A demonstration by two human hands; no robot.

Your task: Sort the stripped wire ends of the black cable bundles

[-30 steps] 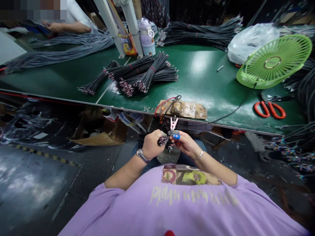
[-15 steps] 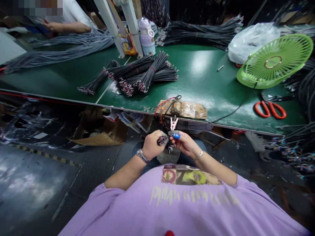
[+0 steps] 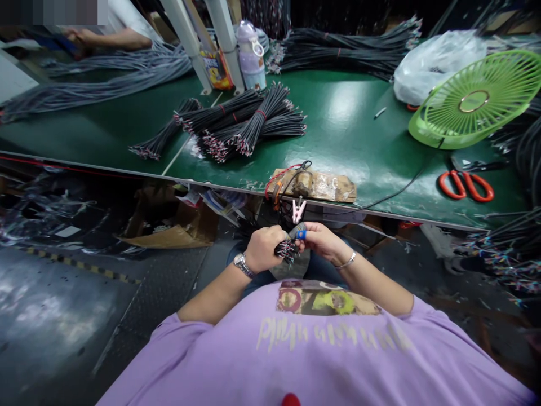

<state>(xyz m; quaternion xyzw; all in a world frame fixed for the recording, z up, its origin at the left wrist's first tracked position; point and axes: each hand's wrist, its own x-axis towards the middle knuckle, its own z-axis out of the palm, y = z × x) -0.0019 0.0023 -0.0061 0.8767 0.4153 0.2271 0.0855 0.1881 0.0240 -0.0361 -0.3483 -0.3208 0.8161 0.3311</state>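
Note:
My left hand [image 3: 265, 248] is closed round a bundle of black cables [image 3: 286, 250], whose stripped, coloured wire ends point toward me. Close by on the right, my right hand [image 3: 320, 241] has its fingers pinched at the bundle's edge, with blue tape round one finger; what sits between those fingertips is too small to make out. Just beyond both hands, a pink clip [image 3: 298, 211] hangs at the bench edge. Behind it, a wooden board [image 3: 333, 186] with a small motor-like part and red and black leads lies on the bench.
Tied bundles of black cables [image 3: 253, 121] lie on the green bench [image 3: 338, 132]. To the right are red-handled scissors [image 3: 465, 185], a green fan [image 3: 473, 101] and a plastic bag [image 3: 439, 65]. A bottle [image 3: 252, 59] stands at the back. Another person's arm [image 3: 122, 39] shows at upper left.
The cable ends in my left hand have tipped toward me and show more fully. My right hand has shifted slightly right, its fingers still at the bundle.

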